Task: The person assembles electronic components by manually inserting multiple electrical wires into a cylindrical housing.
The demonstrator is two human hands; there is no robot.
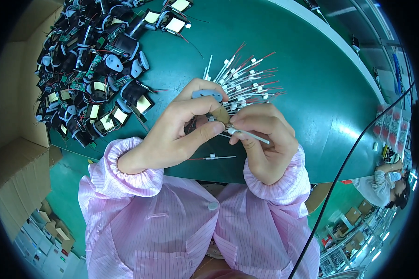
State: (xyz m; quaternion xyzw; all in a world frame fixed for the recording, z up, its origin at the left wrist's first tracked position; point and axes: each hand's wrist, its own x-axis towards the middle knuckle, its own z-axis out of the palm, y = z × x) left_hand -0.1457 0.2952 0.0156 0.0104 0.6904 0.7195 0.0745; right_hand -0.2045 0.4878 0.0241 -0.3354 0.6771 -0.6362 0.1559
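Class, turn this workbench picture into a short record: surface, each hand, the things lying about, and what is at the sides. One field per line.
Surface: green table
Left hand: holds a dark part with a grey-blue end, mostly hidden
Right hand: pinches a thin white rod
Loose rod: one, near the table's near edge
Beyond hands: fanned white rods with red wires
Upper left: pile of dark assemblies
Left side: cardboard box
Right side: another person
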